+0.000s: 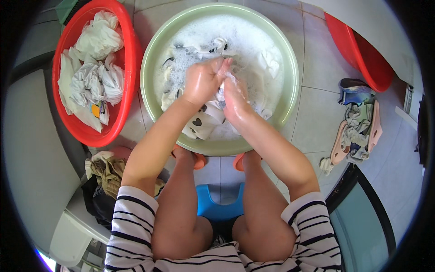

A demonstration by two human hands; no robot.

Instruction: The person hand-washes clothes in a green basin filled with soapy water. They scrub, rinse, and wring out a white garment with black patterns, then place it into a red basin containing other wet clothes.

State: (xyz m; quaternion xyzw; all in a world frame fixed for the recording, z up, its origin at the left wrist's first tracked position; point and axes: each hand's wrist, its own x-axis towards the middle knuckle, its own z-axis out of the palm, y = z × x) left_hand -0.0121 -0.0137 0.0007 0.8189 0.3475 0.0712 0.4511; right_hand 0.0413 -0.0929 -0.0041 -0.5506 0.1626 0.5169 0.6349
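Both hands [236, 97] are closed on white cloth [221, 94] over the tub [290, 79]; I judge we're scrubbing; next needs a firm rub.

From my end I see wet white cloth [208, 125] crumpled in the pale green tub [291, 81], partly sunk in foamy suds [181, 50]; black hearts mark its near folds, and a wad [221, 96] sits bunched mid-tub, though I can't tell whether both are one piece
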